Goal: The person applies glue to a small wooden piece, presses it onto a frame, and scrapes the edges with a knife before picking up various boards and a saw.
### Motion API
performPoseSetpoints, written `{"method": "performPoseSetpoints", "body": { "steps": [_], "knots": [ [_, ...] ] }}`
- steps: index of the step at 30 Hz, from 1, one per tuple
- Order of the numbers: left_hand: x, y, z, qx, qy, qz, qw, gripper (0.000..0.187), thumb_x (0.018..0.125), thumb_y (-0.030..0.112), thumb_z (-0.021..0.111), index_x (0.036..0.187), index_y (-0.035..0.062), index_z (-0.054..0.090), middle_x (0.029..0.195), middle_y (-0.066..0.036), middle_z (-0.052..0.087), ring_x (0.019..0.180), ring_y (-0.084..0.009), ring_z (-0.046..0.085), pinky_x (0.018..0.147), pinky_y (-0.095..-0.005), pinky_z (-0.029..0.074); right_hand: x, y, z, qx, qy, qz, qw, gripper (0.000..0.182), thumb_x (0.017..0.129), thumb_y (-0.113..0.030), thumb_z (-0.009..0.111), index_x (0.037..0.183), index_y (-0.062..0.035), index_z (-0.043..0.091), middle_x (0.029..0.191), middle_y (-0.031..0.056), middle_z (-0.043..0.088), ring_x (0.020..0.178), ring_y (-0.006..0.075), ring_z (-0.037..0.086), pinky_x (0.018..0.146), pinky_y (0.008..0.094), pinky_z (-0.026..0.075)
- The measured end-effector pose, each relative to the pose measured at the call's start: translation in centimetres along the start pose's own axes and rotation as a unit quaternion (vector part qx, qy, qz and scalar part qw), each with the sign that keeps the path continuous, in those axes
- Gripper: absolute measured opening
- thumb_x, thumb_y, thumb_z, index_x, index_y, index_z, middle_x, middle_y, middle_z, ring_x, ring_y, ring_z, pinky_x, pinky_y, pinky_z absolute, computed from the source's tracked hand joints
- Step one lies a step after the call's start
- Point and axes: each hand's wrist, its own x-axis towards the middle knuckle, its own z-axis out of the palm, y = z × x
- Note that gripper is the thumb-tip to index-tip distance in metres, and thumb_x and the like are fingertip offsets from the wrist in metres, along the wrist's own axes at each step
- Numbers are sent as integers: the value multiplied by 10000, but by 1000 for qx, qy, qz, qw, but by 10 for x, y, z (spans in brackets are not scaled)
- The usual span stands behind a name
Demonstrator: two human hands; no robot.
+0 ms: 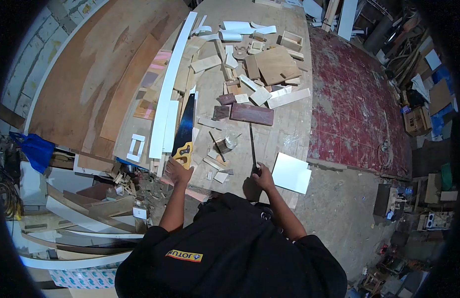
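The handsaw [184,130] lies flat on the workbench [289,134], blade pointing away, beside a long white strip [171,84]. My left hand [176,171] rests at its yellow handle, fingers seemingly curled on it. My right hand [263,175] is closed around a thin dark rod [252,144], near a white panel [291,173].

Both bare arms reach forward from black short sleeves. The left hand [177,171] lies fingers-down, its grip loose; the right hand [264,177] is curled into a closed grip.

Wood offcuts [269,64] and a white panel [291,173] litter the workbench [289,134].
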Motion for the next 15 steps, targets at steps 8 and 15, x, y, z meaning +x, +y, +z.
{"method": "performPoseSetpoints", "body": {
  "steps": [8,15],
  "knots": [
    [11,4,-3,-19,-66,-81,994,1081,595,473,814,1374,-22,253,1285,-228,476,1184,-378,488,1028,-482,379,-12,22,-21,52,55,37,996,560,761,-120,694,1284,-44,511,1099,213,597,990,351,592,897,424,476],
    [18,-7,14,-67,-44,-70,994,907,564,425,802,1219,-53,396,1192,-225,500,1130,-381,502,997,-477,402,-67,47,-85,-192,186,52,962,625,703,-112,764,1272,-65,510,1270,223,493,1179,408,460,1014,484,379]
  ]
}}
